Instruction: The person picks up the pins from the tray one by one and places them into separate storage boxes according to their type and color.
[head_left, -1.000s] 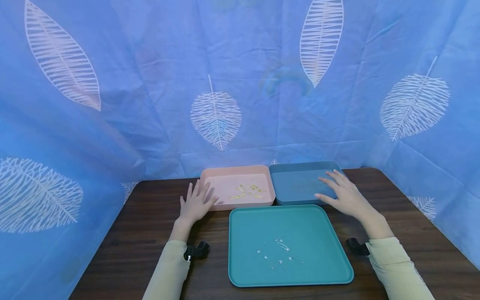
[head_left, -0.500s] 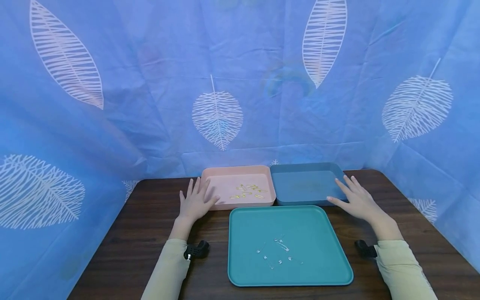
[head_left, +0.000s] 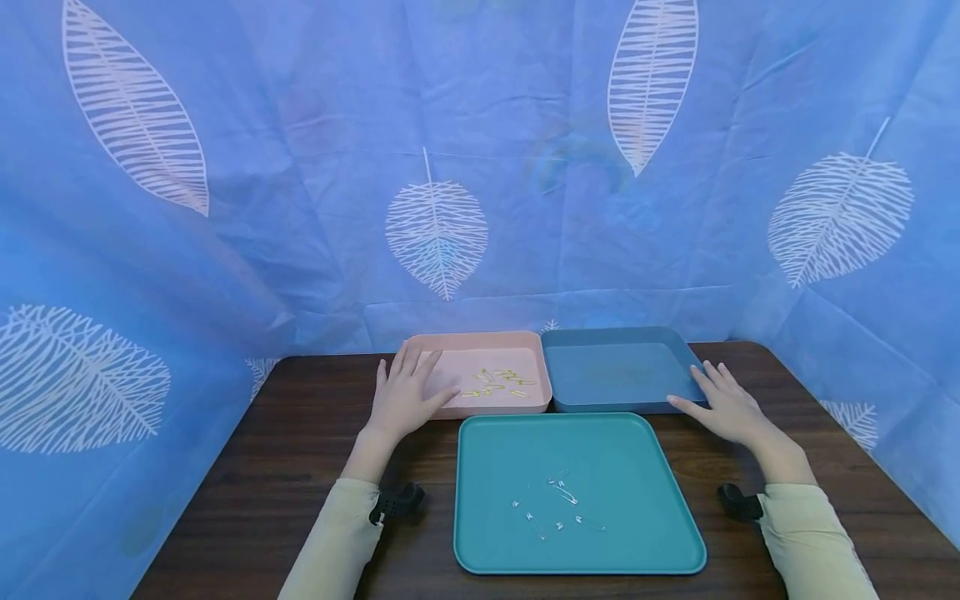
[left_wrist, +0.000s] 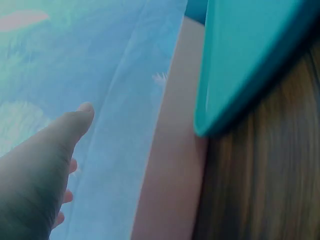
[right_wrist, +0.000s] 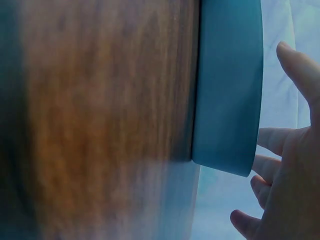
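Head view: both hands released, fingers spread; left hand over pink tray, right hand beside blue tray

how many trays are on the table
3: a pink tray at back left, a blue tray at back right, and a teal tray in front of both. None looks hidden.

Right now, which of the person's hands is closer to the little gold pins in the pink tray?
The left hand. It rests on the pink tray's left front edge, just beside the gold pins. The right hand is at the blue tray's far right corner, a whole tray away.
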